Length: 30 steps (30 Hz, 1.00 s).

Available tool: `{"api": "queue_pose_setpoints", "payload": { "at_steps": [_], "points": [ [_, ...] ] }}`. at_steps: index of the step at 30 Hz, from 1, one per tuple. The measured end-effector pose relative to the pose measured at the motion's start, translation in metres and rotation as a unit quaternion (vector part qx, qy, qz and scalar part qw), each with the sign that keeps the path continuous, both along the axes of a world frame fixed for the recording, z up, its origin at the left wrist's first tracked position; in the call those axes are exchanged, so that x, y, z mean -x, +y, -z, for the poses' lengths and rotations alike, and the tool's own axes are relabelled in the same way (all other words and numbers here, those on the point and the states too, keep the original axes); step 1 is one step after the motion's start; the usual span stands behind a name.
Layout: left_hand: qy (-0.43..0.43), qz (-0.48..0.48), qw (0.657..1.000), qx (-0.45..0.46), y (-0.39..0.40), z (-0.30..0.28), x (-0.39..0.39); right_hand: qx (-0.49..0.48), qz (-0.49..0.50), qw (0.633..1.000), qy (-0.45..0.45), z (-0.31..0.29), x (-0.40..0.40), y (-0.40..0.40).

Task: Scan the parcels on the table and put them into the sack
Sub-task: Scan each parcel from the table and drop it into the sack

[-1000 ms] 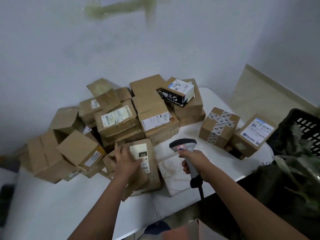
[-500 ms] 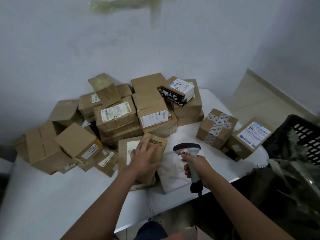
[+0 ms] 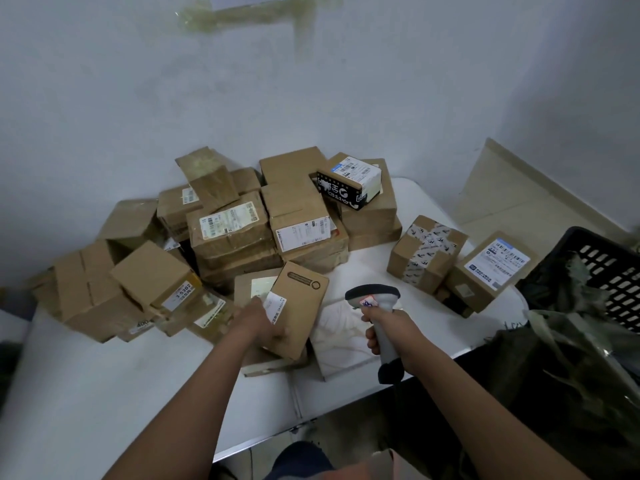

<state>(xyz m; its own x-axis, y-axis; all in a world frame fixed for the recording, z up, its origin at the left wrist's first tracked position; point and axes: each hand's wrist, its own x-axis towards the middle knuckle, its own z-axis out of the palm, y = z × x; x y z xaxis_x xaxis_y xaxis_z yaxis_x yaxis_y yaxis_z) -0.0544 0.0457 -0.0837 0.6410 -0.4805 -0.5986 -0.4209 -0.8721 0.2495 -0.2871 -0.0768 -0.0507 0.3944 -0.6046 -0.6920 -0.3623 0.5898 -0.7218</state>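
Note:
My left hand grips a small flat cardboard parcel by its near left edge, tilted up over another flat parcel on the white table. A white label shows by my fingers. My right hand is closed around the handle of a grey barcode scanner, its head pointing toward the held parcel. A white flat package lies under the scanner. A dark green sack sits at the right, off the table's edge.
A heap of brown cardboard parcels fills the back of the table against the wall. Two boxes, a taped one and a labelled one, stand at the right. A black plastic crate is behind the sack.
My left hand turned the flat parcel over and shifted it right toward the scanner; its label side now faces up. The scanner hand stayed nearly still.

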Motion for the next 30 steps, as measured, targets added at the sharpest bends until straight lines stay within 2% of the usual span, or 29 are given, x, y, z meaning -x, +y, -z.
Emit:
{"api": "queue_pose_setpoints", "payload": {
  "at_steps": [3,5,8,12,14,16,20,22,25,30],
  "points": [
    [0.070,-0.065,0.991,0.091,-0.003,-0.010,-0.001,0.004,0.004,1.000,0.000,-0.002,0.009,0.001],
    [0.082,-0.061,0.982,0.161,-0.011,-0.022,0.005,0.009,0.010,1.000,0.005,-0.004,0.019,-0.001],
    [0.078,0.010,0.964,0.253,-0.026,-0.041,0.030,0.027,0.035,0.999,0.024,-0.006,0.037,-0.003],
    [-0.055,0.198,0.920,0.334,-0.046,-0.035,0.075,0.027,0.092,0.995,0.041,-0.007,0.057,-0.008],
    [-0.125,0.275,0.900,0.313,-0.049,-0.010,0.095,0.030,0.116,0.992,0.049,-0.008,0.067,-0.008],
    [-0.153,0.328,0.897,0.254,-0.045,0.013,0.109,0.036,0.126,0.990,0.054,-0.009,0.077,-0.006],
    [-0.115,0.397,0.902,0.125,-0.030,0.046,0.121,0.038,0.137,0.987,0.071,-0.011,0.090,-0.006],
    [-0.084,0.389,0.910,0.120,-0.029,0.051,0.119,0.042,0.134,0.987,0.080,-0.014,0.093,-0.006],
    [-0.084,0.340,0.928,0.127,-0.035,0.049,0.108,0.058,0.108,0.989,0.084,-0.023,0.094,-0.007],
    [-0.049,0.293,0.951,0.089,-0.045,0.042,0.081,0.085,0.019,0.993,0.074,-0.042,0.083,-0.011]
  ]
}}
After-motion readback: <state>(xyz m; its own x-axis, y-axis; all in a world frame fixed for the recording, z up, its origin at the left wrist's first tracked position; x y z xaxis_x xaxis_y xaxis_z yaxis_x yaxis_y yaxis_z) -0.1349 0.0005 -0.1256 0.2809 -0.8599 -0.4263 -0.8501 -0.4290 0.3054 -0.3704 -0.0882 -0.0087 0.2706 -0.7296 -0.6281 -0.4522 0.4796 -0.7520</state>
